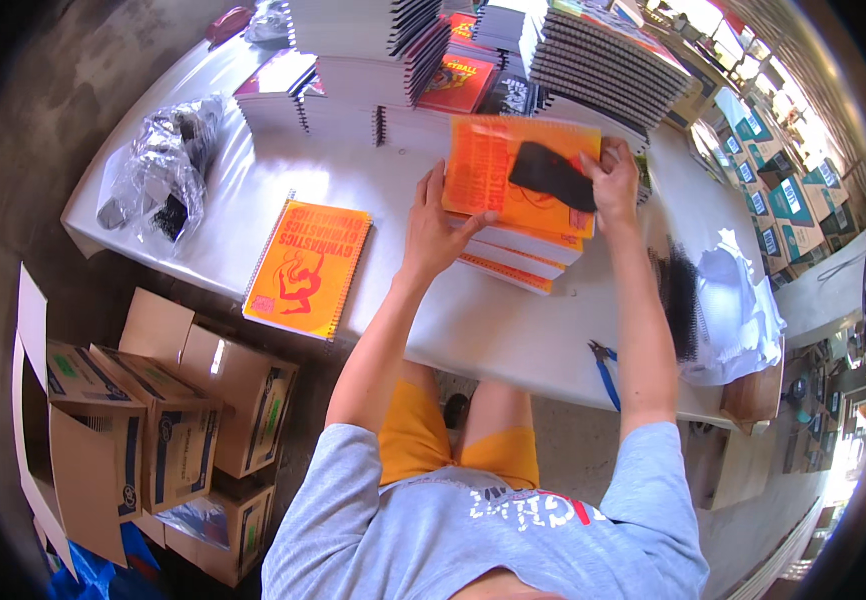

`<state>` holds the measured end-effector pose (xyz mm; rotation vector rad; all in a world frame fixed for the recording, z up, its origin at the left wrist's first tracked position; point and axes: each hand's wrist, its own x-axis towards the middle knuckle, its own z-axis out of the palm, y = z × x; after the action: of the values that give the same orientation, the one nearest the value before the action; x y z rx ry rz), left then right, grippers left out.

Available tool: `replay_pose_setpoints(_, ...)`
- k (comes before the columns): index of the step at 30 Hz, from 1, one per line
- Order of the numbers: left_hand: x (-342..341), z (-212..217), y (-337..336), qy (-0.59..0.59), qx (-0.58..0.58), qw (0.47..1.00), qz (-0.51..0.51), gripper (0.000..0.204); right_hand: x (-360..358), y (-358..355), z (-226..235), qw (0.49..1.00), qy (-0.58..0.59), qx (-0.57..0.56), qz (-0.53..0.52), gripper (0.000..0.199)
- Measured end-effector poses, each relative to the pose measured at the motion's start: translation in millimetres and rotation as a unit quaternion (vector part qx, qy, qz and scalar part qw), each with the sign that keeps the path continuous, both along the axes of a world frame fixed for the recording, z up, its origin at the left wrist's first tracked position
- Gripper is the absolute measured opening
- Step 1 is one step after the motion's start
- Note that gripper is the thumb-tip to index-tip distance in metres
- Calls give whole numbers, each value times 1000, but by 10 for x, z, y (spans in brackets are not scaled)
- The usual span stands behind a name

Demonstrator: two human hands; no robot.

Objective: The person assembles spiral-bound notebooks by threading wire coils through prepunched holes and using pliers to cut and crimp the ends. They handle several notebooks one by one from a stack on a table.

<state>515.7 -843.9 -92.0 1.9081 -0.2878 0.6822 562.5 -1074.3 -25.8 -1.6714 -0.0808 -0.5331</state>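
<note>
An orange spiral notebook (478,165) with red print lies tilted and slightly blurred on a stack of similar orange notebooks (513,262). At its lower left corner my left hand (440,225) grips it, thumb across the lower edge and fingers along the left side. My right hand (613,188) is closed at the right side, pinching a dark, limp-looking flat piece (553,175) that lies across the cover; its exact kind is unclear. To the left, another orange spiral notebook (308,268) with a red gymnast figure lies flat on the white table (403,330).
Tall stacks of spiral notebooks (603,70) line the table's far side. Clear plastic wrap with black coils (168,170) sits at the left. Blue-handled pliers (605,375), black binding coils (678,300) and crumpled white paper (738,310) lie right. Cardboard boxes (183,430) stand lower left.
</note>
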Motion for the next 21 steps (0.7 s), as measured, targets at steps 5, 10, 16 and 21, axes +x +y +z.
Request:
replay_pose_setpoints(5, 96, -34, 75, 64, 196, 978, -39, 90, 105, 118, 270, 965, -252, -49, -54, 18)
replay_pose_setpoints(10, -72, 271, 81, 51, 116, 992, -16, 85, -353, 109, 734, 942, -323, -34, -78, 22)
replay_pose_setpoints(16, -874, 413, 71, 56, -261, 952, -151, 58, -1558, 164, 12, 978, -161, 98, 86, 33)
replay_pose_setpoints(21, -1243, -649, -132, 60, -26, 998, 4, 55, -1975, 182, -981, 992, 4, 70, 103, 41)
